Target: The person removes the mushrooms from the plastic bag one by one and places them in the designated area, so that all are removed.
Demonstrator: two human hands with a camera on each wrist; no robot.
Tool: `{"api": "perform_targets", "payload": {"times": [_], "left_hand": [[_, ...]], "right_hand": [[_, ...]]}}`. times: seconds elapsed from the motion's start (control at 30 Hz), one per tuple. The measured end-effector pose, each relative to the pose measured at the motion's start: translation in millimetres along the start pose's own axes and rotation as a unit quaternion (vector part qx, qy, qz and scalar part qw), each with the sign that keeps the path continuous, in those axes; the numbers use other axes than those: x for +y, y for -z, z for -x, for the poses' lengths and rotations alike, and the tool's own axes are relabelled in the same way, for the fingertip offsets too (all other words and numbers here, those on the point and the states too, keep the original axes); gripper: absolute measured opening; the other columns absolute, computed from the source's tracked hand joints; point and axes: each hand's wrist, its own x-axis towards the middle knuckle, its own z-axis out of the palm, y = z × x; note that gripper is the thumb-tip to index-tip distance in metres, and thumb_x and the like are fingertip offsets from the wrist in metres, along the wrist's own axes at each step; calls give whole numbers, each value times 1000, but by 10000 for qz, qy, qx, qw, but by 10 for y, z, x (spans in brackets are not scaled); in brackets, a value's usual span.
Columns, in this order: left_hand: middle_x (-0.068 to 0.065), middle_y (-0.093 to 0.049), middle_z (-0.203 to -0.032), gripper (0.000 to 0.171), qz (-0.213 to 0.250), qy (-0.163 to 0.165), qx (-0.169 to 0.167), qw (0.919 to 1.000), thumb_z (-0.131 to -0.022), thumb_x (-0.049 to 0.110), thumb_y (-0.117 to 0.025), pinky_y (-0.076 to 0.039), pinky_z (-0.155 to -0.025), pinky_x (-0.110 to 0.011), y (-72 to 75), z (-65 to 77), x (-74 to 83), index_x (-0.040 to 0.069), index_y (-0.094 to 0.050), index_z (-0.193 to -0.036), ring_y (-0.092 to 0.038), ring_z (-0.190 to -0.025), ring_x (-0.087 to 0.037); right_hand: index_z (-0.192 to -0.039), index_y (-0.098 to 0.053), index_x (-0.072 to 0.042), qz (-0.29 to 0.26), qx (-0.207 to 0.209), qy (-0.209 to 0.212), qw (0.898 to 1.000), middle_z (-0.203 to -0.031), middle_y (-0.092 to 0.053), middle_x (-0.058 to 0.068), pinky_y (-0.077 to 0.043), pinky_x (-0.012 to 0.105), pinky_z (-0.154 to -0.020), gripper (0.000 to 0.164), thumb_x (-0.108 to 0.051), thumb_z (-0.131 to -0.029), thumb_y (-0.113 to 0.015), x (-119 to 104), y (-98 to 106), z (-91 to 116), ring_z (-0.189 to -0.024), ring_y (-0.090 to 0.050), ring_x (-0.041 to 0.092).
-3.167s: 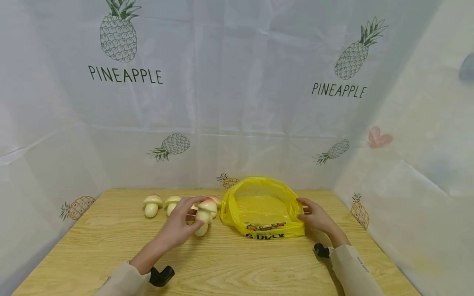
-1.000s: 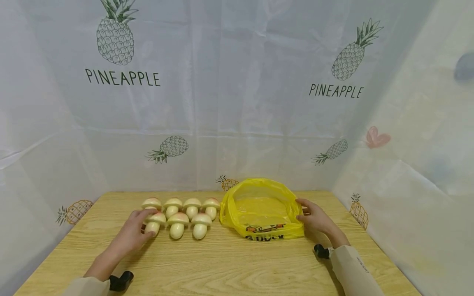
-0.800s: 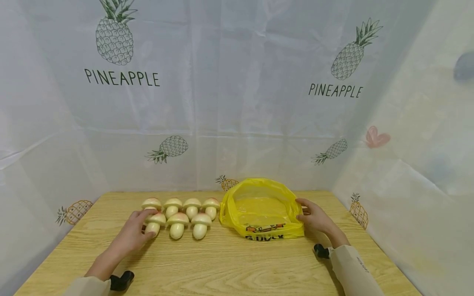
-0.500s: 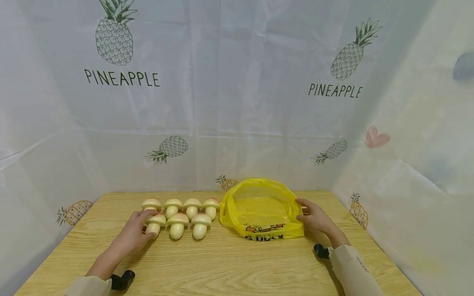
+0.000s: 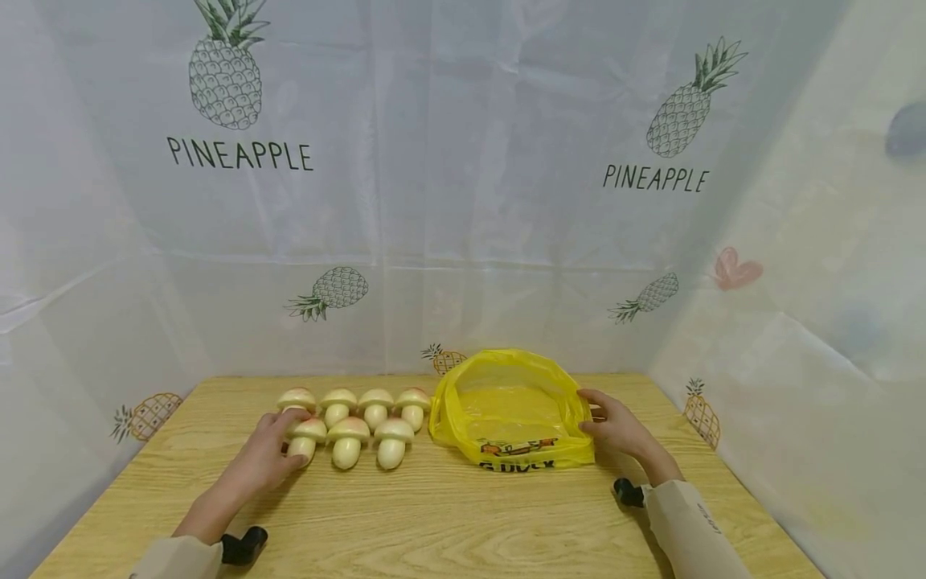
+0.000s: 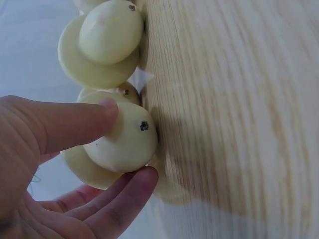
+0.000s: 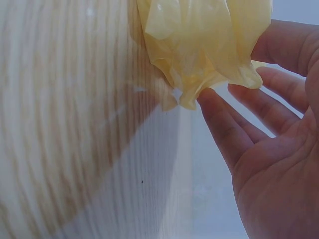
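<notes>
At the left end of the front row of toy mushrooms, my left hand (image 5: 260,454) grips a toy mushroom (image 5: 304,438) between thumb and fingers. The left wrist view shows the thumb (image 6: 82,122) on one side of its pale stem (image 6: 124,142) and the fingertips on the other. Two more toy mushrooms, a middle one (image 5: 347,442) and a right one (image 5: 392,442), stand in that row. Across the table, my right hand (image 5: 618,422) holds the right side of a yellow plastic bag (image 5: 514,402). Crumpled bag film (image 7: 204,45) sits between its thumb and fingers.
Behind the front row stands a back row of several similar mushrooms (image 5: 375,406), the rightmost close to the bag's left side. The bag's mouth gapes toward me. A pineapple-print curtain (image 5: 463,201) borders the wooden table (image 5: 448,515) at the back and sides.
Earlier, my left hand held a toy mushroom beside the bag. It has since moved left to the front row's end, then shifted slightly right with the mushroom there. My right hand stays at the bag.
</notes>
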Motion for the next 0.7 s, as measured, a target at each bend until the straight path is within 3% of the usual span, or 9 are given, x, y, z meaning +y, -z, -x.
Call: {"api": "perform_targets", "payload": {"times": [0.33, 0.7], "left_hand": [[-27, -42, -114, 57, 33, 3, 58, 10000, -77, 2, -76, -50, -69, -41, -2, 14, 0, 7, -49, -127, -56, -88, -32], [-29, -39, -116, 61, 44, 93, -15, 9999, -78, 1, -75, -51, -70, -41, 4, 4, -15, 4, -45, -130, -58, -89, -31]], "right_hand": [[-147, -30, 1, 87, 149, 12, 9999, -145, -32, 29, -51, 47, -86, 65, -8, -92, -63, 355, -23, -121, -121, -44, 50], [-147, -31, 1, 129, 179, 37, 9997, -145, -34, 28, -51, 46, -86, 64, -7, -92, -63, 345, -35, -111, -121, -45, 49]]}}
